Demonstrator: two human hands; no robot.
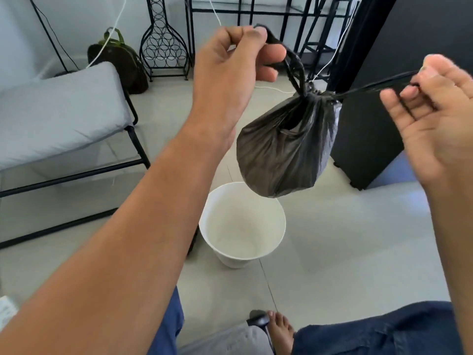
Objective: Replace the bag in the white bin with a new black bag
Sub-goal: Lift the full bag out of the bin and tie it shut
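2 hands hold the old black bag [286, 147] in the air above the white bin [242, 224], which stands bare on the floor with no liner in it. The left hand [235, 60] pinches one tail of the bag's neck between thumb and curled fingers; the right hand [430, 108] pinches the other tail at its fingertips and draws it taut, while its remaining fingers spread loosely. This looks like the tying-off step — the knot at the neck [307, 94] seems to be getting cinched. Next, I'd judge, the bundle must be set aside and a fresh black bag found, opened and fitted over the bin's rim. No new bag shows anywhere in view. What the old bag holds is hidden, and whether the knot is fully closed is hard to make out — the right hand's thumb side runs off the frame edge.
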